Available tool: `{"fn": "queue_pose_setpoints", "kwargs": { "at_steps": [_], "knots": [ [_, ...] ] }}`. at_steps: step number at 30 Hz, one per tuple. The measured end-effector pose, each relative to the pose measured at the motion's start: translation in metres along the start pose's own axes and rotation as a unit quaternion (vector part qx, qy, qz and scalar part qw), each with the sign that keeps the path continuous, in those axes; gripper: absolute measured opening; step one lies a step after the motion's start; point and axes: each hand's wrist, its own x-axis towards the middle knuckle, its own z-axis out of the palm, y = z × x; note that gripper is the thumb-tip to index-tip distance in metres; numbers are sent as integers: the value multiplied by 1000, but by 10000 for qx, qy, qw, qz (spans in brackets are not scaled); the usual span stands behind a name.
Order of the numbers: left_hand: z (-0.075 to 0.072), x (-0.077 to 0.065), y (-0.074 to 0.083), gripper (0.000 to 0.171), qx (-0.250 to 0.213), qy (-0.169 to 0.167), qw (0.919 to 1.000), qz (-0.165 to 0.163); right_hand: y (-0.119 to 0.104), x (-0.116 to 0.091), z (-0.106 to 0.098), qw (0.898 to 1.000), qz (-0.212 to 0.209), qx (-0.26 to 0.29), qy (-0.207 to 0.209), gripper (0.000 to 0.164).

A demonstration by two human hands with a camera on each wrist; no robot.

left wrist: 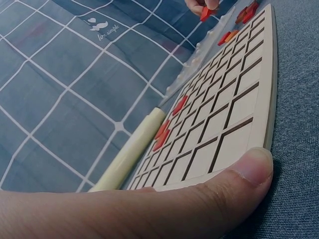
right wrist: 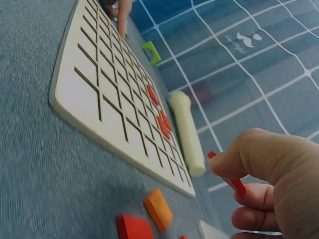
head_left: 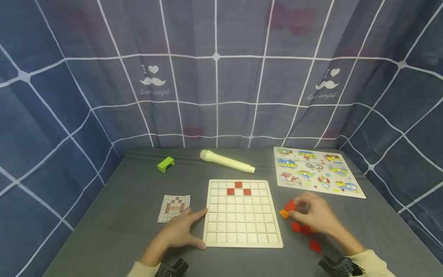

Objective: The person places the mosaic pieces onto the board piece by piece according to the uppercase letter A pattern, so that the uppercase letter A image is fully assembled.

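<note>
A pale square grid board lies flat, with red tiles in three of its cells near the far edge, one of them in the top row. My left hand touches the board's left side with spread thumb and index fingertip. Beside that hand lies a small pattern card with a printed grid. To the right of the board, my right hand pinches a red tile between thumb and fingers, above the table. Loose tiles lie below it, including an orange tile and a red tile.
Behind the board lies a cream microphone-shaped stick. A green arch block stands at the back left. A vehicle picture puzzle board lies at the back right. Gridded curtains enclose the table's back and sides.
</note>
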Motion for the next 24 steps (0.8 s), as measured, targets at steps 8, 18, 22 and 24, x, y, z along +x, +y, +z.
{"fn": "queue_pose_setpoints", "kwargs": {
  "at_steps": [8, 18, 22, 24],
  "knots": [
    [1, 2, 1, 103, 19, 10, 10000, -21, -17, 14, 21, 9989, -407, 115, -217, 26],
    [2, 0, 0, 103, 38, -4, 10000, -40, -50, 41, 50, 9924, -826, 272, -866, 26],
    [1, 0, 1, 103, 26, -8, 10000, -9, -65, 51, 62, 9882, -891, 593, -1100, 25],
    [1, 0, 0, 103, 21, -11, 10000, -5, -72, 55, 69, 9860, -834, 750, -1231, 24]
  ]
}}
